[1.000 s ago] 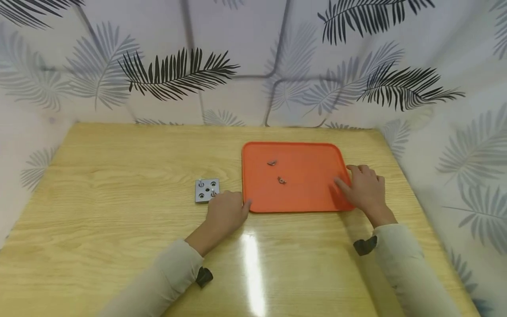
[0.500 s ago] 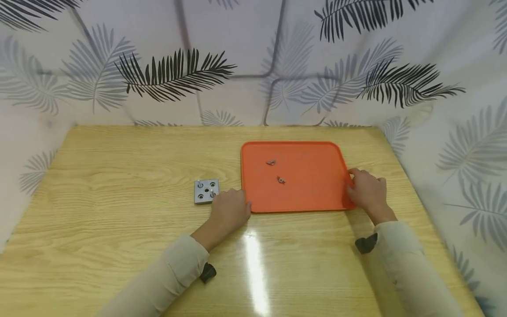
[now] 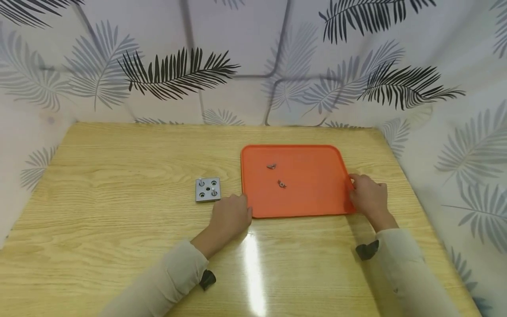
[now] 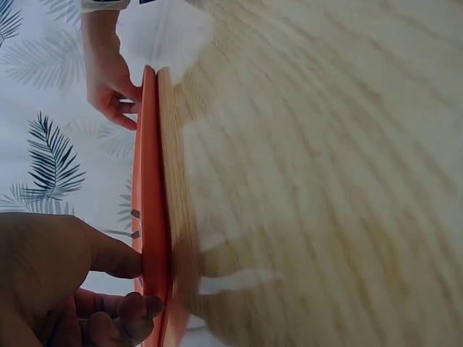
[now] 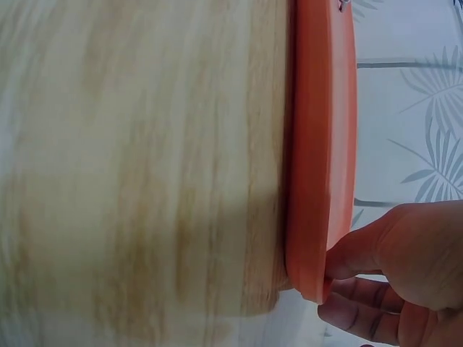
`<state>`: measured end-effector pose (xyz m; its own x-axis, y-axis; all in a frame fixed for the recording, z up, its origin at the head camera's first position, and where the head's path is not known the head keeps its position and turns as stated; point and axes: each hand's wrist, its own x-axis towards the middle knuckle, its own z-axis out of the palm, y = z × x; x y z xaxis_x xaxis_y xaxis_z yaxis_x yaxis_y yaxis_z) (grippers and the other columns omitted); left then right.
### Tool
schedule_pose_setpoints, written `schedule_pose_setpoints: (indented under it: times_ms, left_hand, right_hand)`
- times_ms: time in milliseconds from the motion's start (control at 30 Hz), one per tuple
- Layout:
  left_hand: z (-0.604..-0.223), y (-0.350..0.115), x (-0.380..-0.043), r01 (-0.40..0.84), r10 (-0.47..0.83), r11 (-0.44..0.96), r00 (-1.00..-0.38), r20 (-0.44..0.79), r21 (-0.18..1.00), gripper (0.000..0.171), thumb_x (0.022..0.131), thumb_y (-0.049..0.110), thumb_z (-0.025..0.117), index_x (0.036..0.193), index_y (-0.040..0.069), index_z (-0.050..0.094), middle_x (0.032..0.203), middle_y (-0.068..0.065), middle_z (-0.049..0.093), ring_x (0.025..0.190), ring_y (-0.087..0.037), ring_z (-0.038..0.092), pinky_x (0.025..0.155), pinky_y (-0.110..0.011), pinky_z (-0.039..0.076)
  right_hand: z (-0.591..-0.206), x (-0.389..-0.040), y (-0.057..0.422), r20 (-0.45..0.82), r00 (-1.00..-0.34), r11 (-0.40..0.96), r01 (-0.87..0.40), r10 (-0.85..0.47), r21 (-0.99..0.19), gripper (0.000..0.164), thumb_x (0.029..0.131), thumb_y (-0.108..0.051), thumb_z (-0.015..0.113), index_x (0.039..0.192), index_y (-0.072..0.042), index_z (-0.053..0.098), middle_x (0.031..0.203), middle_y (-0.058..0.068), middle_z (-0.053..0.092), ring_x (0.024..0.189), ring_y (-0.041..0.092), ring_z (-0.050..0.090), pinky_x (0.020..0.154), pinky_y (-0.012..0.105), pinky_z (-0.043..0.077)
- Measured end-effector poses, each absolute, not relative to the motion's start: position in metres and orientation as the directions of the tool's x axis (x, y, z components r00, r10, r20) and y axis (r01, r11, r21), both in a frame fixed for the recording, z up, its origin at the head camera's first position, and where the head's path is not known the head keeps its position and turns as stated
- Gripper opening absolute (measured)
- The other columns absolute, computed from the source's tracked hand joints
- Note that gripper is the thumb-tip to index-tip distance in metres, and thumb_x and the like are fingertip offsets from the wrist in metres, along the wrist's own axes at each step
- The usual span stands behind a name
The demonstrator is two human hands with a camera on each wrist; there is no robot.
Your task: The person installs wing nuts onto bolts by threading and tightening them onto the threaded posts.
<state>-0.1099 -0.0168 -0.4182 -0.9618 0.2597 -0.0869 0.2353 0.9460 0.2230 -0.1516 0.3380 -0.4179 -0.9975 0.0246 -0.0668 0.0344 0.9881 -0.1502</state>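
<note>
An orange tray [image 3: 305, 198] lies on the wooden table, with two small metal wing nuts on it: one [image 3: 271, 166] nearer the back, the other [image 3: 281, 184] nearer its middle. My left hand [image 3: 231, 215] grips the tray's left rim near the front corner, thumb and fingers around the edge in the left wrist view. On the opposite side, my right hand [image 3: 369, 195] pinches the right rim between thumb [image 5: 354, 254] and curled fingers. Just left of the left hand sits a square grey metal plate [image 3: 203, 193] with holes and two upright bolts.
The wood-grain table [image 3: 119, 211] extends left and in front of the tray. A pale curtain with leaf prints [image 3: 245, 57] hangs behind the table and along its right side. A bright light reflection crosses the tabletop in front of the tray.
My right thumb has drawn back from the tray's floor, and that hand now pinches the rim. Both hands have shifted the tray slightly toward me. The metal plate has stayed put.
</note>
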Motion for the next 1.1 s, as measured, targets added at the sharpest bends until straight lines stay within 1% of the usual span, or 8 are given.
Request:
schedule_pose_setpoints:
  times_ms: [200, 333, 400, 467, 567, 633, 800, 1100]
  left_hand:
    - [-0.416, -0.029, -0.108, 0.264, 0.295, 0.921, -0.953, -0.067, 0.287, 0.032, 0.093, 0.038, 0.068, 0.074, 0.013, 0.059, 0.064, -0.003, 0.061, 0.053, -0.019, 0.056, 0.041, -0.032, 0.041]
    - [-0.400, -0.057, -0.112, 0.258, 0.288, 0.890, -0.957, -0.024, 0.377, 0.027, 0.088, 0.040, 0.074, 0.088, 0.015, 0.066, 0.069, 0.002, 0.061, 0.056, -0.014, 0.053, 0.044, -0.028, 0.038]
    - [-0.394, -0.078, -0.116, 0.250, 0.269, 0.884, -0.963, 0.008, 0.396, 0.032, 0.085, 0.038, 0.078, 0.102, 0.013, 0.067, 0.082, -0.001, 0.065, 0.068, -0.017, 0.057, 0.049, -0.029, 0.044]
    - [-0.391, -0.099, -0.122, 0.240, 0.259, 0.886, -0.966, 0.005, 0.397, 0.047, 0.083, 0.035, 0.081, 0.118, 0.010, 0.063, 0.102, -0.006, 0.065, 0.087, -0.022, 0.059, 0.057, -0.034, 0.050]
    - [-0.394, -0.122, -0.130, 0.235, 0.264, 0.898, -0.964, -0.029, 0.372, 0.073, 0.079, 0.032, 0.085, 0.138, 0.007, 0.050, 0.129, -0.016, 0.054, 0.112, -0.033, 0.052, 0.068, -0.045, 0.055]
    - [-0.399, -0.130, -0.135, 0.218, 0.265, 0.899, -0.962, -0.074, 0.379, 0.084, 0.078, 0.031, 0.086, 0.145, 0.004, 0.043, 0.138, -0.020, 0.047, 0.122, -0.038, 0.047, 0.074, -0.051, 0.055]
    - [-0.413, -0.137, -0.146, 0.162, 0.256, 0.870, -0.955, -0.147, 0.466, 0.088, 0.077, 0.032, 0.086, 0.147, 0.004, 0.041, 0.139, -0.021, 0.048, 0.125, -0.039, 0.048, 0.090, -0.055, 0.051]
    - [-0.425, -0.145, -0.159, 0.093, 0.230, 0.820, -0.957, -0.176, 0.565, 0.079, 0.074, 0.032, 0.089, 0.138, 0.004, 0.052, 0.131, -0.017, 0.059, 0.118, -0.034, 0.057, 0.100, -0.050, 0.047]
  right_hand:
    - [-0.415, -0.146, 0.332, -0.001, -1.000, 0.986, 0.028, 0.028, -0.166, 0.048, 0.089, -0.019, 0.059, 0.134, -0.004, 0.055, 0.112, 0.023, 0.064, 0.102, 0.041, 0.061, 0.087, 0.063, 0.037]
    - [-0.408, -0.144, 0.319, 0.076, -0.996, 0.966, -0.069, -0.051, -0.250, 0.047, 0.090, -0.025, 0.066, 0.131, -0.004, 0.059, 0.110, 0.022, 0.064, 0.097, 0.038, 0.062, 0.079, 0.055, 0.046]
    - [-0.402, -0.145, 0.304, 0.073, -0.989, 0.940, -0.143, -0.127, -0.311, 0.043, 0.091, -0.023, 0.068, 0.129, -0.003, 0.062, 0.109, 0.020, 0.066, 0.094, 0.035, 0.063, 0.075, 0.051, 0.049]
    - [-0.396, -0.147, 0.285, 0.039, -0.978, 0.909, -0.203, -0.203, -0.364, 0.040, 0.092, -0.019, 0.069, 0.128, -0.003, 0.063, 0.110, 0.018, 0.068, 0.095, 0.033, 0.064, 0.075, 0.049, 0.051]
    - [-0.394, -0.154, 0.257, -0.003, -0.957, 0.880, -0.264, -0.289, -0.396, 0.037, 0.092, -0.018, 0.070, 0.126, -0.003, 0.065, 0.109, 0.016, 0.069, 0.093, 0.029, 0.064, 0.077, 0.046, 0.053]
    - [-0.398, -0.159, 0.242, -0.019, -0.944, 0.870, -0.295, -0.329, -0.395, 0.035, 0.091, -0.019, 0.071, 0.123, -0.004, 0.067, 0.103, 0.013, 0.071, 0.089, 0.026, 0.065, 0.077, 0.044, 0.053]
    - [-0.411, -0.168, 0.219, -0.064, -0.930, 0.865, -0.308, -0.361, -0.396, 0.034, 0.088, -0.027, 0.075, 0.116, -0.008, 0.069, 0.093, 0.006, 0.072, 0.084, 0.020, 0.065, 0.077, 0.040, 0.053]
    - [-0.422, -0.174, 0.206, -0.060, -0.933, 0.859, -0.299, -0.355, -0.415, 0.030, 0.088, -0.027, 0.075, 0.110, -0.007, 0.071, 0.098, 0.008, 0.073, 0.090, 0.022, 0.067, 0.082, 0.042, 0.054]
